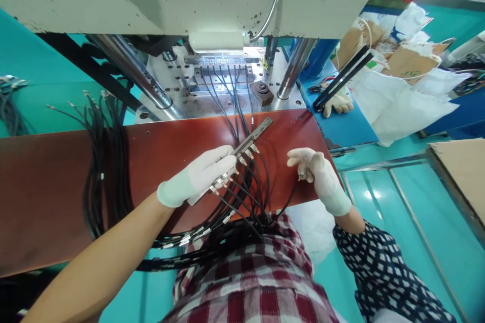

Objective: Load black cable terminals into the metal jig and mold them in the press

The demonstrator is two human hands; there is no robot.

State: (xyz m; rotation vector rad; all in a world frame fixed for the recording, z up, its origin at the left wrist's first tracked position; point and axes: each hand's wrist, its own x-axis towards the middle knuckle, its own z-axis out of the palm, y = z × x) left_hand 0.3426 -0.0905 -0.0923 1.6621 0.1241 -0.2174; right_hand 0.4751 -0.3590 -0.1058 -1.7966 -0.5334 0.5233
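My left hand (199, 174), in a white glove, is closed around a narrow metal bar (262, 130) held at a slant over the red-brown board. Several cable connectors (243, 160) sit in a row along the bar's near edge, their black cables (246, 197) drooping toward my lap. To the right, my gloved right hand (322, 181) grips a single black cable (290, 199) near its small metal end, with thumb and index finger raised. This cable end is apart from the bar. The fingers partly hide the connector.
Ahead stands a press with steel posts (293, 73) and a lit metal mould (222, 78) with cables running out of it. Bundled black cables (113, 161) lie across the red-brown board (45, 181) at left. A glove (338, 103) and black bars (343, 78) rest at right.
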